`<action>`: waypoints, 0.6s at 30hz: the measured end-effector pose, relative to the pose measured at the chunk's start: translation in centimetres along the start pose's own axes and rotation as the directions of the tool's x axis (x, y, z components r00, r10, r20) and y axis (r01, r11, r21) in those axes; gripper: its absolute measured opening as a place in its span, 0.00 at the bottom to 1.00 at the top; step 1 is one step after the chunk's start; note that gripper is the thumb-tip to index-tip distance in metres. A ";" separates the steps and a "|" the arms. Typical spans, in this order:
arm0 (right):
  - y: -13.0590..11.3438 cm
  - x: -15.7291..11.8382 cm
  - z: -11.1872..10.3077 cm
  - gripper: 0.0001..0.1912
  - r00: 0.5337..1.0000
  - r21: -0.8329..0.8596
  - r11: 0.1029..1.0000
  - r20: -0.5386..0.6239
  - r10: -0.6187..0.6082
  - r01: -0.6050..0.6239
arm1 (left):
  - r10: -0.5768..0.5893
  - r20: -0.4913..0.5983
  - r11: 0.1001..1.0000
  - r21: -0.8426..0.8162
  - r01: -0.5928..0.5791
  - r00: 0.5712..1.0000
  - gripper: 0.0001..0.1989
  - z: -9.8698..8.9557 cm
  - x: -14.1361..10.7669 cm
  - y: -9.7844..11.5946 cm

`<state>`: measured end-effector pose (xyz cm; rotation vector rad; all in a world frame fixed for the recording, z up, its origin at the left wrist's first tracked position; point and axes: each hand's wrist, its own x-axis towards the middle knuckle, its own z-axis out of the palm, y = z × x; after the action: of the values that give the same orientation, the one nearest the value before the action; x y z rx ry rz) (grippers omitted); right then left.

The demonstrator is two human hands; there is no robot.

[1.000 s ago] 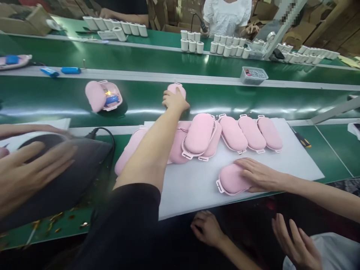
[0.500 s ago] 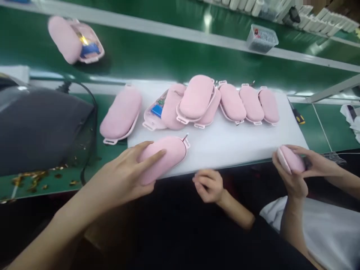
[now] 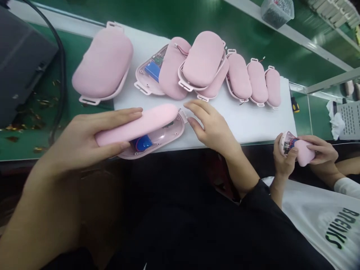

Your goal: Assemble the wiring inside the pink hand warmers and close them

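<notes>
My left hand (image 3: 92, 135) grips a pink oval cover (image 3: 140, 123), fingers over the top and thumb beneath. It is tilted up from its pink lower shell (image 3: 165, 140), which rests at the front edge of the white mat. Inside that shell a blue wrapped battery (image 3: 143, 143) shows, with a bit of circuit board partly hidden under the cover. My right hand (image 3: 209, 125) is by the shell's right end, fingers apart and curved, close to its slotted tab (image 3: 183, 115). Whether the fingertips touch the tab I cannot tell.
Several pink cases (image 3: 204, 60) line the back of the white mat (image 3: 242, 125), one with its inside exposed. Another pink case (image 3: 104, 63) sits left. A dark grey machine (image 3: 22, 63) and black cable stand far left. At right, a co-worker's hands (image 3: 287, 159) hold an opened pink case.
The cover in my left hand has been lifted off its shell, exposing the inside. My right hand has risen from the table edge to the shell, its fingers uncurling. The co-worker's case has opened.
</notes>
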<state>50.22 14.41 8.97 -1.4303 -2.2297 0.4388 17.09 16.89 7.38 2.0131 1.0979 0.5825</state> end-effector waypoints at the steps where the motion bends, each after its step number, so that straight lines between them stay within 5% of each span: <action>1: 0.5 1.0 0.1 0.19 0.998 -0.007 0.999 0.047 -0.034 0.035 | -0.023 -0.018 1.000 -0.014 0.023 1.000 0.30 0.0 0.1 0.2; 7: 0.9 4.6 -0.4 0.14 0.960 -0.107 0.992 0.279 -0.034 0.066 | -0.140 -0.107 0.990 -0.037 0.136 0.984 0.32 0.1 0.5 -0.2; 14: 0.9 4.7 -1.1 0.10 0.955 -0.160 0.978 0.283 -0.087 0.136 | -0.241 -0.146 0.968 0.032 0.248 0.960 0.43 0.5 0.9 -0.3; 18: 0.2 3.9 -1.7 0.11 0.980 -0.189 0.975 0.183 -0.080 0.115 | -0.210 -0.170 0.976 0.018 0.216 0.963 0.46 0.5 1.1 0.7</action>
<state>49.84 18.04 11.10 -1.4188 -2.5343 0.3259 18.35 17.41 7.69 1.8708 1.4156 0.6300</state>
